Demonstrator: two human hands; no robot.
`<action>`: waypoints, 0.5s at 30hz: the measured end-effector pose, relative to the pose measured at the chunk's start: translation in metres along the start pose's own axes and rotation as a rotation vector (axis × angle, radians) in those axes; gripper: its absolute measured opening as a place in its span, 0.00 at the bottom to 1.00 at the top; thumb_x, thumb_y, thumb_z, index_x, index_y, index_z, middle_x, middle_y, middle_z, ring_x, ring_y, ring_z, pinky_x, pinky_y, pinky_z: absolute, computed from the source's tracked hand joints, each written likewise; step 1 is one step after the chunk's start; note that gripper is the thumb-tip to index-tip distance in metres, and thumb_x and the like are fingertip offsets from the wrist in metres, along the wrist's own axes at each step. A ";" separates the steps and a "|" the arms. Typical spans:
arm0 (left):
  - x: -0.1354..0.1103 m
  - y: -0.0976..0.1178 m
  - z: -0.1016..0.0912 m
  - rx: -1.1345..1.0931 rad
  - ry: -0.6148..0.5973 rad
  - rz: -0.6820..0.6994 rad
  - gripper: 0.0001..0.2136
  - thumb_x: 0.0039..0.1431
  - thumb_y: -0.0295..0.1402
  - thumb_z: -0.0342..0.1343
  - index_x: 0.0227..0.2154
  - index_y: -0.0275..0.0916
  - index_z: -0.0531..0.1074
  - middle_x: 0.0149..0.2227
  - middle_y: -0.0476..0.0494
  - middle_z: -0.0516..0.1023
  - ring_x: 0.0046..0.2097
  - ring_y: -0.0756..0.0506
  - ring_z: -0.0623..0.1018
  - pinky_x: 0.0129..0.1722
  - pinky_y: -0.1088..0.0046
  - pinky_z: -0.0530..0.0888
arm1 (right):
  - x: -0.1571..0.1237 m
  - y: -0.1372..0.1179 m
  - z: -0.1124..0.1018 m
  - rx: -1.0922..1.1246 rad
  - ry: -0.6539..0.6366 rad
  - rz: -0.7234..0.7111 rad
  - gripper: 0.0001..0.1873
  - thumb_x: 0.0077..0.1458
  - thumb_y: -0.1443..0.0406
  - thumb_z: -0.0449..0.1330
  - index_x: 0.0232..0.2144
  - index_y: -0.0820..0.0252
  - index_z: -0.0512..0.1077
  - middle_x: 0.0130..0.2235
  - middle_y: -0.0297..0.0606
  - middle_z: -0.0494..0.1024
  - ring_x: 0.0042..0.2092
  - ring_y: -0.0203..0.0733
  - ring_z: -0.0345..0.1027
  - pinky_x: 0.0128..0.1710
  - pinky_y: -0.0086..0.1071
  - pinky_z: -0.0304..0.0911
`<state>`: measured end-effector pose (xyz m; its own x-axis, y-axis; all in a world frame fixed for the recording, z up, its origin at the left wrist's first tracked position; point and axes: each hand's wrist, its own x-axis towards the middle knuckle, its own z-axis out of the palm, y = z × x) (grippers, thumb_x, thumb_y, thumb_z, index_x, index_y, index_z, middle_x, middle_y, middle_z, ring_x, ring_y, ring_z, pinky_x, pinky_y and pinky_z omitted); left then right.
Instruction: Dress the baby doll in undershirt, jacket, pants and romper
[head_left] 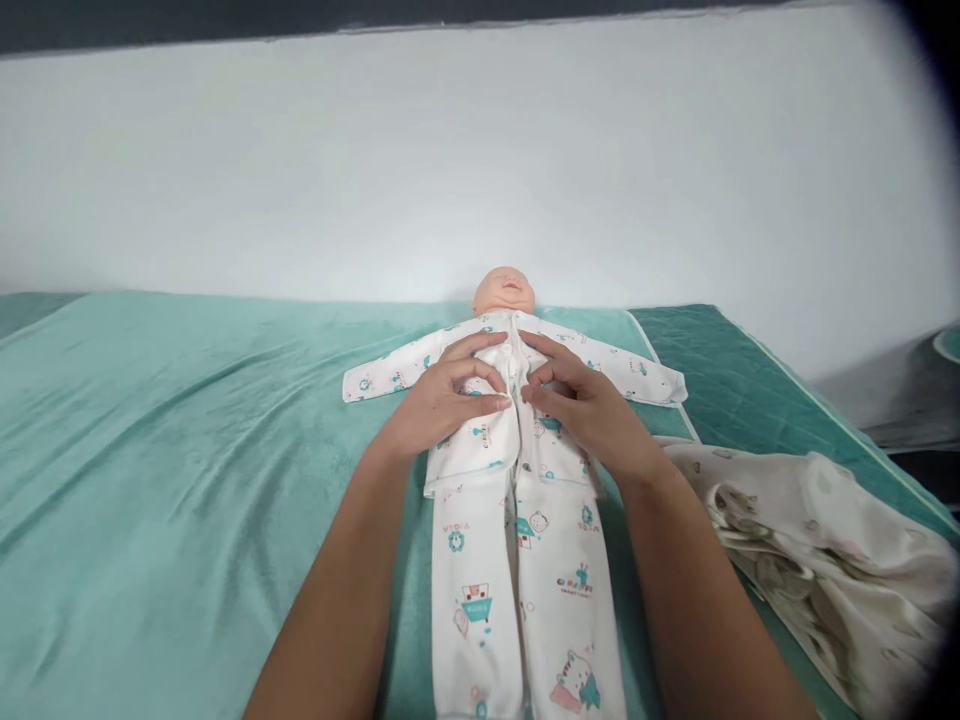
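A baby doll (504, 290) lies on its back, its head toward the wall. It wears a white printed jacket (480, 440) with a front opening and matching trousers (476, 580); both sleeves stretch out sideways. My left hand (454, 390) pinches the jacket's front edge on the left side of the opening, thumb and index finger together. Opposite it, my right hand (574, 395) has its thumb and fingers closed on the other front edge. A small gap separates the two hands. Below them the jacket's lower edges hang slightly apart.
A green plush cover (187, 480) with folds spreads under the doll. On the right, a crumpled pale patterned cloth (832, 540) lies beside my right forearm. A darker green quilted mat (720, 370) shows behind it. The white wall (375, 160) stands at the back.
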<state>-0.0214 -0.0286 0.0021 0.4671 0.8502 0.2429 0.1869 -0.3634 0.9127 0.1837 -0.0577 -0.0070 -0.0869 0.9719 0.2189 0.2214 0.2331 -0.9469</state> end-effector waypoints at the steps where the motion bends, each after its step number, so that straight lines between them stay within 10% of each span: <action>1: 0.000 -0.003 -0.002 -0.087 0.063 -0.001 0.05 0.54 0.35 0.64 0.28 0.41 0.76 0.65 0.46 0.67 0.64 0.37 0.67 0.58 0.57 0.68 | 0.002 0.005 -0.003 0.099 0.085 0.023 0.07 0.52 0.60 0.64 0.26 0.56 0.75 0.62 0.34 0.70 0.57 0.49 0.67 0.54 0.42 0.64; 6: 0.006 -0.023 -0.016 -0.489 0.604 -0.040 0.07 0.55 0.38 0.61 0.33 0.41 0.71 0.55 0.45 0.76 0.48 0.44 0.77 0.44 0.68 0.74 | 0.016 0.040 -0.021 0.450 0.725 0.203 0.08 0.48 0.59 0.64 0.28 0.57 0.72 0.34 0.32 0.77 0.34 0.37 0.69 0.32 0.30 0.65; 15: 0.018 -0.040 -0.006 0.201 0.561 -0.265 0.13 0.57 0.44 0.58 0.37 0.40 0.77 0.40 0.46 0.80 0.41 0.46 0.75 0.45 0.68 0.70 | 0.023 0.045 -0.004 -0.092 0.494 0.160 0.19 0.49 0.53 0.63 0.41 0.55 0.77 0.38 0.35 0.76 0.37 0.40 0.66 0.41 0.35 0.62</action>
<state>-0.0259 0.0034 -0.0278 -0.1292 0.9707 0.2028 0.4175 -0.1322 0.8990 0.1954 -0.0244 -0.0432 0.4184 0.8905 0.1789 0.2809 0.0604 -0.9578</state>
